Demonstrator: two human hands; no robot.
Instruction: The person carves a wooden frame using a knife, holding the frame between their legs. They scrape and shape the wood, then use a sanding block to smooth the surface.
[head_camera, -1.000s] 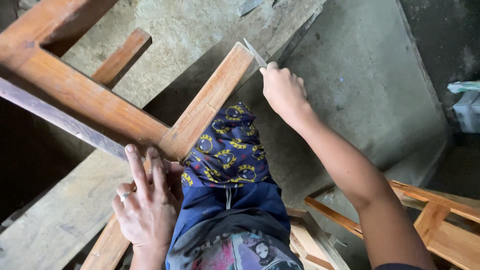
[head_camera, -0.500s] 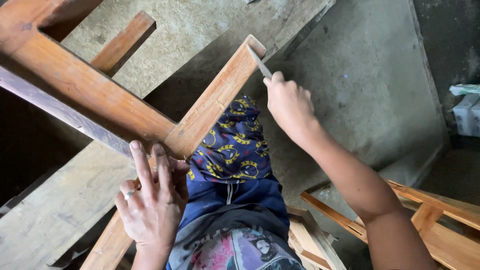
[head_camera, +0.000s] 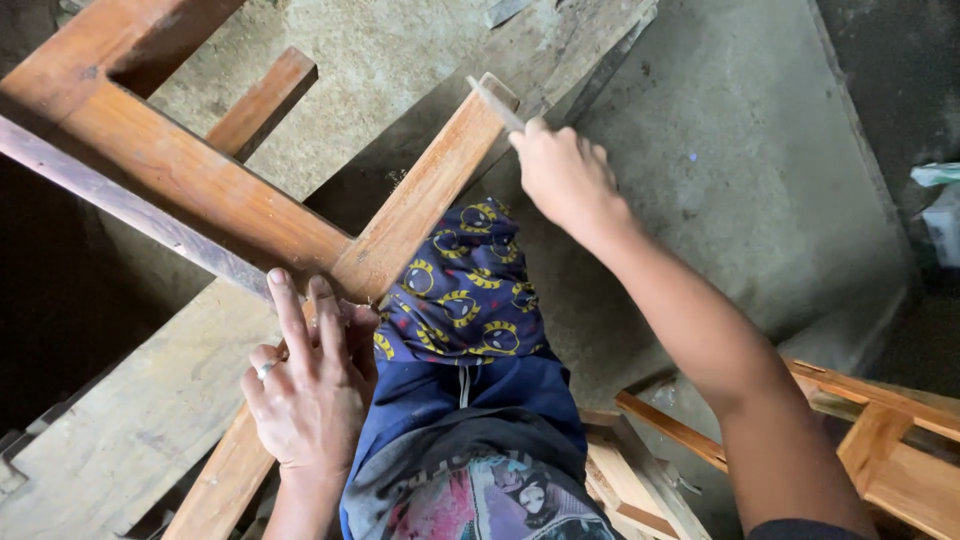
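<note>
Wooden frame (head_camera: 400, 215) under flat left hand (head_camera: 310, 395); right hand (head_camera: 562, 175) grips scraper blade (head_camera: 495, 103) beside patterned knee (head_camera: 465, 285).

Soft daylight, deep shadow at left, sharp focus, no glare

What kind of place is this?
Likely a small woodworking or furniture workshop. A stained wooden frame lies across a rough, dusty concrete floor, the right hand works a thin metal tool at its end, and more unfinished wooden frames sit nearby.
</note>
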